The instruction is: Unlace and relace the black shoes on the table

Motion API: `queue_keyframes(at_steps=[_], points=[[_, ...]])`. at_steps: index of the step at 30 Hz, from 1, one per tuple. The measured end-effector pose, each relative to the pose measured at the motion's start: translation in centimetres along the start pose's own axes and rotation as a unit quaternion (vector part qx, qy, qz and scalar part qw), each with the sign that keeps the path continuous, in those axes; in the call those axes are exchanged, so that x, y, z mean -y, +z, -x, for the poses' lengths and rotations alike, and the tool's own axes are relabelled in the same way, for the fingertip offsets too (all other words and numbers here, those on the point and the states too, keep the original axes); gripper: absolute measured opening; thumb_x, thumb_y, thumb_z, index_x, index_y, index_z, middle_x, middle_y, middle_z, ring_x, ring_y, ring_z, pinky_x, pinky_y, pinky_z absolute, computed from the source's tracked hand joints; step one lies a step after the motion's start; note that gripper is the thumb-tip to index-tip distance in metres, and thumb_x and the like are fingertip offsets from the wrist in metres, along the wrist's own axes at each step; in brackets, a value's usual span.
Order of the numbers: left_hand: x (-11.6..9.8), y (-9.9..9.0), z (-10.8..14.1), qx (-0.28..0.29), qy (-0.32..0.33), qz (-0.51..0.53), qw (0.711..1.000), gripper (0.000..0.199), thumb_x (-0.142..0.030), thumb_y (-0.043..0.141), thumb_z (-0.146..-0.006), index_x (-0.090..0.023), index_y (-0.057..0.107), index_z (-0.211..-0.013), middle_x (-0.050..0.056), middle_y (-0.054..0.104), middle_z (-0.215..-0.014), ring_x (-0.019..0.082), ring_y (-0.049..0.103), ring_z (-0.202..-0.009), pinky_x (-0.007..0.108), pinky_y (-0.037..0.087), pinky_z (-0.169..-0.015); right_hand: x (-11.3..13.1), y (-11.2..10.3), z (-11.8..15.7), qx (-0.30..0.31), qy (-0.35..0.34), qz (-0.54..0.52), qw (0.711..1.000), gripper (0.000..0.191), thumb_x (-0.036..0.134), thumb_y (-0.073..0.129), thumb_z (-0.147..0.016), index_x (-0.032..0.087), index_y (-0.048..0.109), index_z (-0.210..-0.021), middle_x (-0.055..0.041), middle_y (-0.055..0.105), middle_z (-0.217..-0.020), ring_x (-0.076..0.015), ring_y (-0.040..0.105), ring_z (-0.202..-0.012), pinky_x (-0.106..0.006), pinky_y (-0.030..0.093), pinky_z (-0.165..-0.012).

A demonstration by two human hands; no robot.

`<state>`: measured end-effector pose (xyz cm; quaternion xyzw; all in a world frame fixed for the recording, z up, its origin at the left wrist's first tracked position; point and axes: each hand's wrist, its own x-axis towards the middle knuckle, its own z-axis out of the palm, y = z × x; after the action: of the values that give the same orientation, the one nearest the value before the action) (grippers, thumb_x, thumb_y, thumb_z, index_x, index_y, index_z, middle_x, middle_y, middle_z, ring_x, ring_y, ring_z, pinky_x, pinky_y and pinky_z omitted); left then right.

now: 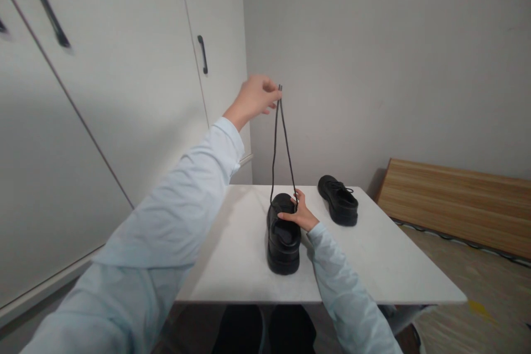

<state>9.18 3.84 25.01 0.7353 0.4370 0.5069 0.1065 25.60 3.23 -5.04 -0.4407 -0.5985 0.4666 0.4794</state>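
Note:
A black shoe [284, 251] stands on the white table [373, 265], its heel toward me. Two dark lace ends [274, 149] rise from its front and are pinched together high above the table by my left hand [258, 97], which is closed on them. My right hand [302, 213] rests at the shoe's right side near the lace holes, thumb reaching across the tongue and fingers apart from it. Further back on the right stands a second black shoe [342, 210], its lace tied in a bow.
White cabinets [124, 66] with dark handles rise on the left, and a grey wall [373, 66] stands behind the table. A wood-grain board [456, 204] leans at the right. My legs are below the table's front edge.

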Motion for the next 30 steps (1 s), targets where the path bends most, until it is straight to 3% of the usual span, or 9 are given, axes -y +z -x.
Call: queue_keyframes(at_steps=[9,16,20,24,30], points=[[7.9,2.3,2.8,-0.012,-0.038,-0.044,0.998,0.004,-0.02,0.058,-0.068,-0.017,0.058,-0.071,0.003,0.067,-0.068,0.015,0.064,-0.068,0.026,0.053,-0.067,0.2,-0.2,0.0,0.006,-0.01,0.002,1.0,0.12,0.04,0.082,-0.044,0.024,0.011,-0.138,-0.0193,0.02,-0.145,-0.0312,0.028,-0.135,-0.048,0.023,-0.11],[13.1,4.9,7.2,-0.022,-0.138,0.082,0.987,0.004,-0.02,0.057,-0.065,-0.018,0.055,-0.068,0.001,0.067,-0.063,0.014,0.062,-0.061,0.024,0.049,-0.062,0.2,-0.3,0.0,0.003,-0.047,0.022,0.999,0.109,0.036,0.081,-0.05,0.026,0.017,-0.139,-0.0151,0.027,-0.143,-0.0287,0.028,-0.135,-0.047,0.024,-0.11],[15.3,6.4,10.2,-0.027,-0.186,0.15,0.971,0.012,-0.027,0.059,-0.066,-0.017,0.052,-0.069,0.002,0.066,-0.064,0.013,0.06,-0.058,0.024,0.047,-0.058,0.2,-0.3,-0.1,0.001,-0.087,0.06,0.994,0.087,0.037,0.077,-0.057,0.025,0.034,-0.132,-0.0103,0.035,-0.138,-0.0249,0.035,-0.13,-0.041,0.027,-0.109],[17.4,8.4,13.6,-0.025,-0.182,0.24,0.953,0.02,-0.034,0.062,-0.067,-0.017,0.053,-0.074,0.002,0.064,-0.065,0.014,0.062,-0.064,0.025,0.049,-0.064,0.2,-0.3,-0.1,-0.006,-0.132,0.106,0.986,0.048,0.04,0.07,-0.065,0.024,0.057,-0.108,-0.006,0.049,-0.122,-0.0237,0.039,-0.125,-0.039,0.025,-0.109],[19.5,11.1,17.2,0.017,-0.188,0.271,0.944,0.029,-0.041,0.066,-0.067,-0.016,0.055,-0.076,0.002,0.062,-0.069,0.014,0.061,-0.065,0.029,0.052,-0.07,0.5,0.1,-0.3,-0.011,-0.135,0.132,0.982,0.013,0.031,0.062,-0.073,0.023,0.066,-0.081,-0.0054,0.056,-0.108,-0.0228,0.039,-0.126,-0.039,0.025,-0.109]])
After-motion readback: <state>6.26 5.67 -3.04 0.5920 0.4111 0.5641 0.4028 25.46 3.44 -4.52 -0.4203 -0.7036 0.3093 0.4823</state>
